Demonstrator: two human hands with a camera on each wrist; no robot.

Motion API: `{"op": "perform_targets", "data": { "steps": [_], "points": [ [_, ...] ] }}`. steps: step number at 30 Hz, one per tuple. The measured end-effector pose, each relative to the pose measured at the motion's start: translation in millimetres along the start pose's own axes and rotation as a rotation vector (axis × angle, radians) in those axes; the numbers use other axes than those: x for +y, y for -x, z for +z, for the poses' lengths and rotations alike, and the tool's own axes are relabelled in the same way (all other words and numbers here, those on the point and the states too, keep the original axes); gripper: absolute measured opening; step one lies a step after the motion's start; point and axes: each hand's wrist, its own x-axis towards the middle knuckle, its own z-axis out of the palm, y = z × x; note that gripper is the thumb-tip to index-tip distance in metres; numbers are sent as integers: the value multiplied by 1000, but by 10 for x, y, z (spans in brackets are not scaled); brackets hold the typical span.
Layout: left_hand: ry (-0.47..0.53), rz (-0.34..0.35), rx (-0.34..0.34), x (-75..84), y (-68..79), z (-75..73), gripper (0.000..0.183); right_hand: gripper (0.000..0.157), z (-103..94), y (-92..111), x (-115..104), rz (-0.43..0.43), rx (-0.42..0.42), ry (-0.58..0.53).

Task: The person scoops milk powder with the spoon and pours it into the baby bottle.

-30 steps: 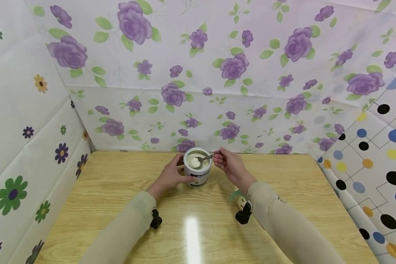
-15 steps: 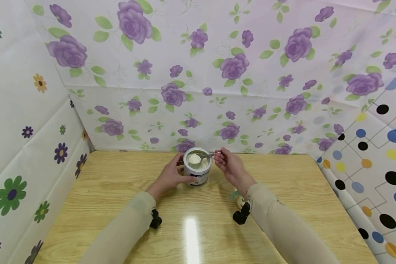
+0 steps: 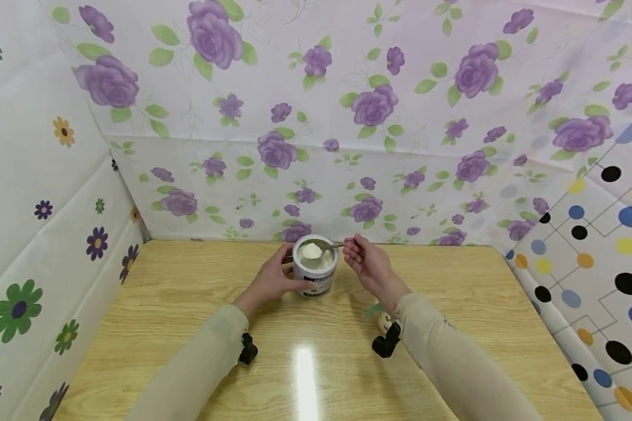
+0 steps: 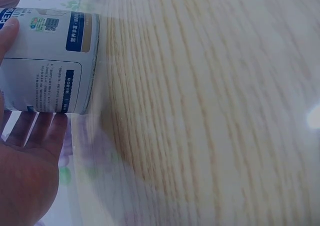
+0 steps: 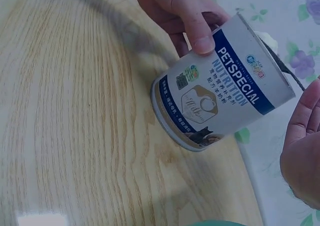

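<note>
An open white tin of milk powder (image 3: 316,280), labelled PETSPECIAL NUTRITION, stands upright on the table. My left hand (image 3: 274,278) grips its left side, the thumb (image 5: 202,39) lying across the label. My right hand (image 3: 370,266) pinches the handle of a metal spoon (image 3: 334,246) at the tin's right. On the spoon's bowl sits a heap of pale powder (image 3: 311,251), over the tin's mouth, with more powder visible beneath. In the right wrist view the dark spoon handle (image 5: 292,76) slants from the rim to my right fingers (image 5: 303,110).
The wooden table (image 3: 189,351) ends at a purple-flowered cloth (image 3: 316,175) just behind the tin. Beside my right sleeve is a small round cream-coloured thing (image 3: 384,322) with a green part, partly hidden by the black wrist camera (image 3: 387,342).
The spoon has risen from the powder with a heap on its bowl, and the right hand has shifted slightly right. The left hand and the tin have stayed in place.
</note>
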Motion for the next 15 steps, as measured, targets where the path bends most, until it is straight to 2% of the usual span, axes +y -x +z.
{"op": "perform_targets", "data": {
  "steps": [15],
  "points": [
    [2,3,-11,24,8,1,96,34,-23,7,-15,20,15,1]
  ]
}}
